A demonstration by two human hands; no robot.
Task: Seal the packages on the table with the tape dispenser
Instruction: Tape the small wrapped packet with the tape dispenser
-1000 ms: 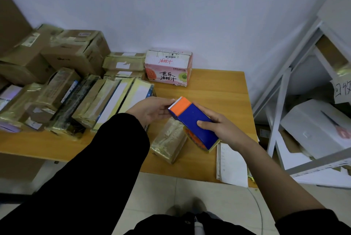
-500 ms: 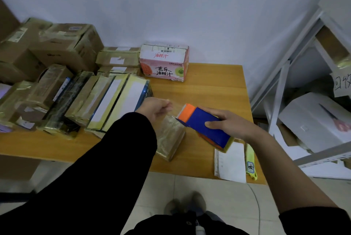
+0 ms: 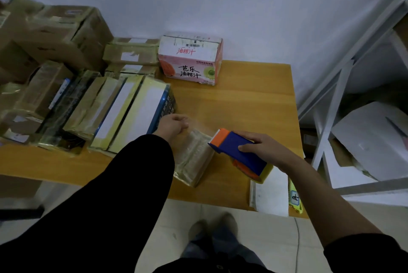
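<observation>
Nearest the camera, a pair of shoes [image 3: 212, 227] stands on the pale floor. At the near right edge of the wooden table [image 3: 242, 100] lie a white sheet of paper [image 3: 268, 197] and, just beside it, a yellow tag [image 3: 294, 198]. The right hand [image 3: 262, 149] grips the blue-and-orange tape dispenser [image 3: 239, 153] from above, fingers curled over its body, its orange front end pointing left and held just above the table. A small package [image 3: 194, 160] wrapped in glossy tape lies between the two hands, beside the dispenser. The left hand [image 3: 171, 125] is apart from the right, at the package's far end – its fingers are curled and seem to pinch a faint clear strip of tape [image 3: 199, 123] running to the dispenser's front. Left of that hand a row of flat parcels [image 3: 123, 116] leans together. Farther back sits a pink juice carton [image 3: 189, 60] with stacked cardboard boxes [image 3: 55, 32] to its left – and a white metal shelf [image 3: 340, 89] stands at the right
</observation>
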